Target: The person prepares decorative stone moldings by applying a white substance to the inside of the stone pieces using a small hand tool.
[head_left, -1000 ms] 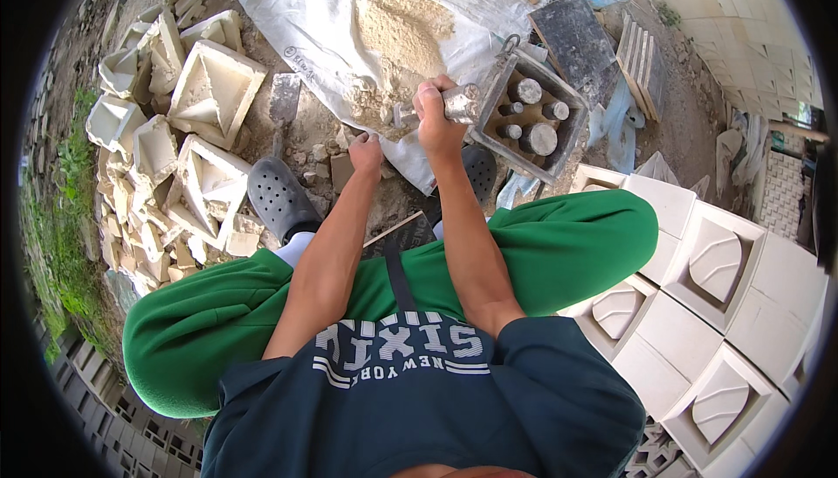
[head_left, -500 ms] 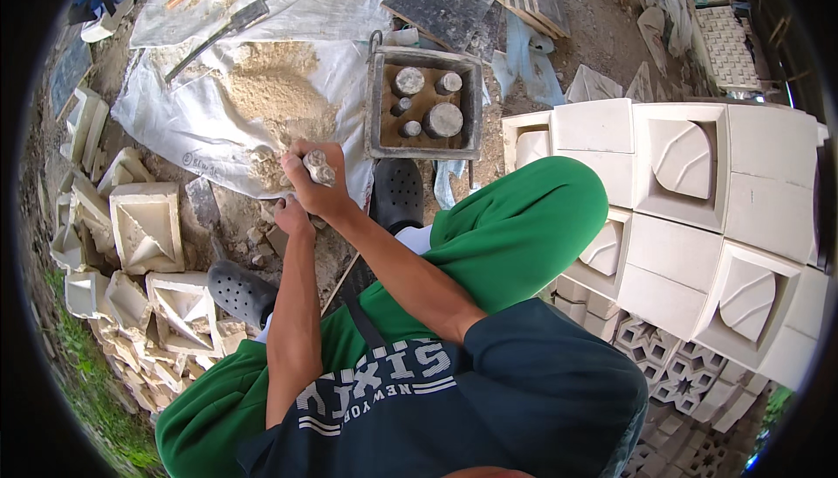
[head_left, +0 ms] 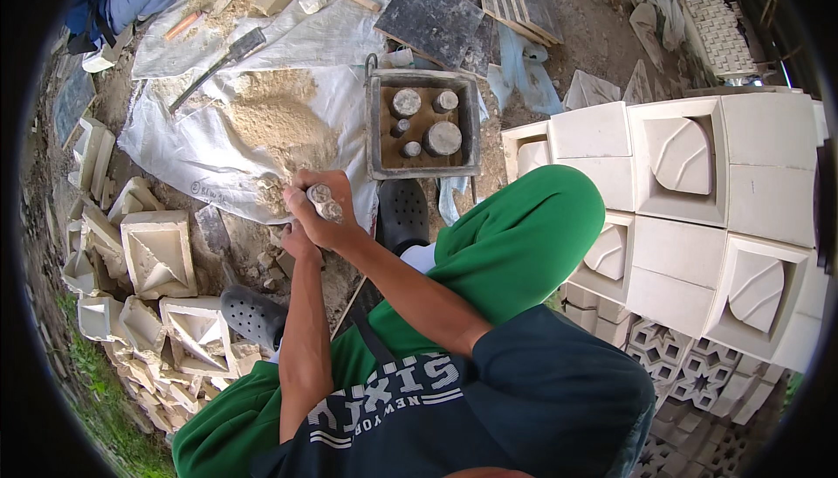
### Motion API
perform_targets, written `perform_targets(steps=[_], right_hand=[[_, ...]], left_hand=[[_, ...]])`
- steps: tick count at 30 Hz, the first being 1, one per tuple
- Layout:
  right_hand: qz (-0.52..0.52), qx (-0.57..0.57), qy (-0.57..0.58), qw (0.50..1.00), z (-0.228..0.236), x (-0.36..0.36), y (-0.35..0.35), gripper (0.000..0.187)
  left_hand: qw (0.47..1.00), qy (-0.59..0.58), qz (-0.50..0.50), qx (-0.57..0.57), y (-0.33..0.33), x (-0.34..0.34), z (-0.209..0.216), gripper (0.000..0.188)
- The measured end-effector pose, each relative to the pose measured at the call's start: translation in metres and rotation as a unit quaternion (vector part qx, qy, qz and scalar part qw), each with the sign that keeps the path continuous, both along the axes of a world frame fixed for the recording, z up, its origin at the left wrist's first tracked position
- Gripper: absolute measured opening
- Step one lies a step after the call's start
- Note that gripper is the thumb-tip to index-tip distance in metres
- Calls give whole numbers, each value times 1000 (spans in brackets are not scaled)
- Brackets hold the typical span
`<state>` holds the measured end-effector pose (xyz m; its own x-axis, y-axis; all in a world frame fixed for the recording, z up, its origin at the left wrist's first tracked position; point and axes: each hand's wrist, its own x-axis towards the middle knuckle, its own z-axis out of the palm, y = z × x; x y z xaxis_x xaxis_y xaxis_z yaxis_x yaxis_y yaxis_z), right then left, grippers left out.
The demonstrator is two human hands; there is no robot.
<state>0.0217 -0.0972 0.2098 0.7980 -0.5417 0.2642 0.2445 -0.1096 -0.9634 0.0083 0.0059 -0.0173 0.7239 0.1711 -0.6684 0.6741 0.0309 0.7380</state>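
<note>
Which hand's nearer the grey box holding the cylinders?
Right. The right hand is below and left of the box in the picture, gripping a cylindrical tool; the left hand is farther down and left.

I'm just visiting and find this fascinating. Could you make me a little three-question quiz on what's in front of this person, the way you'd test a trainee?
1. How many upright cylinders show inside the grey box?
2. True or false: the right hand grips a pale, crusted object.
3. The sandy heap lies on: A) grass; B) a white sheet; C) a wooden bench.

Key: 1. Five. 2. True. 3. B.
</note>
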Motion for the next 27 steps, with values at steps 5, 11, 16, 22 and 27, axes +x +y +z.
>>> perform_targets(steps=[5,11,16,22,27], right_hand=[[47,-45,-26,998,32,-7,1,21],[-5,-47,-56,997,-31,9,19,13],[87,-11,-2,996,6,-10,3,17],[41,-53,-39,997,-43,5,27,20],[65,-98,-58,991,-24,1,31,18]], left_hand=[[995,23,36,-90,-11,0,43,34],[994,37,52,-86,-4,-1,50,33],[998,23,52,-23,11,-3,22,32],[994,-2,48,-94,7,-4,1,32],[993,13,55,-106,8,-4,18,32]])
